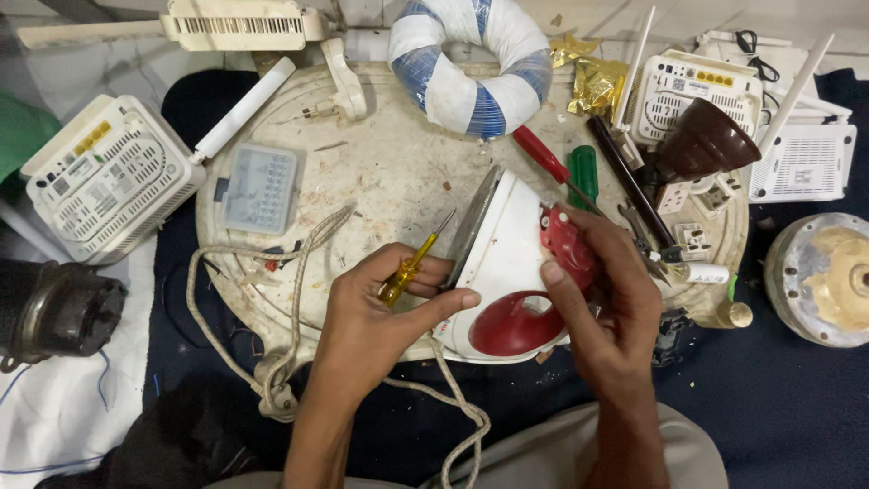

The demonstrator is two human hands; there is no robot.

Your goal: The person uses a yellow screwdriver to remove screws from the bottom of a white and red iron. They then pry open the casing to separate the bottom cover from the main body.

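At the centre of the frame we see the left hand gripping a yellow screwdriver and bracing the white-and-red clothes iron, while the right hand clasps its red rear cover. Close above lie a red screwdriver, a green-handled tool and a blue-white wire coil; a braided cord loops at left.

There is one view only, from a camera on the person's head. It looks almost straight down, from near, on a round work board. The person's forearms come in from 6 o'clock; the board's far rim lies toward 12 o'clock.
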